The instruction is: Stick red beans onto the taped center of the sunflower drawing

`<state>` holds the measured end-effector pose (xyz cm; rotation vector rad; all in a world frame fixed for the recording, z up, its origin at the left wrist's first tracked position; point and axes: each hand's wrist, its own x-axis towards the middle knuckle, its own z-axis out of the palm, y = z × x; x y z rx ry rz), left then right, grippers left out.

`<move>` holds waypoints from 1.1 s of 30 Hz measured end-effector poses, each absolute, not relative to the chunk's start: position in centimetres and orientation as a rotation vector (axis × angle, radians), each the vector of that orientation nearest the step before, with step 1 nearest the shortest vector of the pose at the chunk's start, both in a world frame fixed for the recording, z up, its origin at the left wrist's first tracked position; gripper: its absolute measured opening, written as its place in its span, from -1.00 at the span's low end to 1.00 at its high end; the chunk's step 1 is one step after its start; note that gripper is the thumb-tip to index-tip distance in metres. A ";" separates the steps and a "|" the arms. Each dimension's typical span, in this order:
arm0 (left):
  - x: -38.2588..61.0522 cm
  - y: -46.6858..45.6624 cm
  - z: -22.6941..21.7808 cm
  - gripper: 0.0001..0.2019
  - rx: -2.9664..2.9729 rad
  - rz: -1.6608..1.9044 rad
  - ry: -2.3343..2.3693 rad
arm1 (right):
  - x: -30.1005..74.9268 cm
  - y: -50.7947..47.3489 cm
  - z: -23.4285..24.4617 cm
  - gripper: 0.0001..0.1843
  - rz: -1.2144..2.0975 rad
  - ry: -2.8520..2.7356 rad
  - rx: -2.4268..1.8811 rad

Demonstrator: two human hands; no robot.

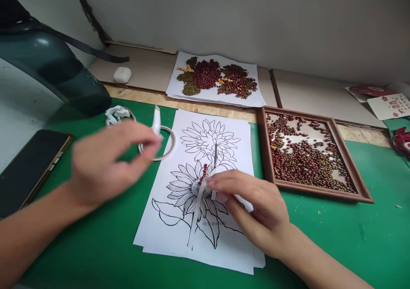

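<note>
A sunflower line drawing (pixel 205 182) on white paper lies on the green mat, with a few red beans (pixel 203 174) stuck on one petal. My right hand (pixel 253 208) rests on the drawing, fingers pinched on a white tape strip (pixel 199 195) that runs down along the stem. My left hand (pixel 105 165), blurred, hovers left of the paper and pinches a small white strip of backing paper (pixel 156 120) that stands upright. A tape roll (pixel 162 143) lies on the mat just behind those fingers.
A wooden frame tray of red beans (pixel 349 169) sits at the right. A finished bean picture (pixel 216 77) lies behind. A phone (pixel 28 165) is at the left, with crumpled paper scraps (pixel 117 113), a white earbud case (pixel 122 74) and a dark green curved object (pixel 51 62).
</note>
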<state>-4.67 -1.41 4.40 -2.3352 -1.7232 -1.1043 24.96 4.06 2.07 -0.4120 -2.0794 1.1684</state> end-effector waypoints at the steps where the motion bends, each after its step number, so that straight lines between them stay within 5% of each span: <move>1: -5.8 -0.8 4.8 -0.91 -2.125 -1.068 -1.765 | 25.1 4.3 1.8 -0.54 1.041 -2.111 -0.452; 11: -11.1 1.7 4.7 -0.53 -1.694 -0.108 -2.405 | 25.9 6.6 1.0 -0.80 0.620 -2.356 -0.974; 20: -5.1 -0.3 3.9 -0.74 -2.411 -0.446 -1.477 | 25.2 5.7 0.8 -0.87 0.651 -2.463 -1.007; 29: -0.3 -3.9 2.0 -0.19 -3.065 -0.290 -1.336 | 25.1 5.4 0.2 -0.91 0.650 -2.397 -0.975; 33: -0.6 -3.7 1.9 -0.24 -3.184 -0.296 -1.254 | 25.0 5.4 0.0 -0.91 0.638 -2.390 -0.972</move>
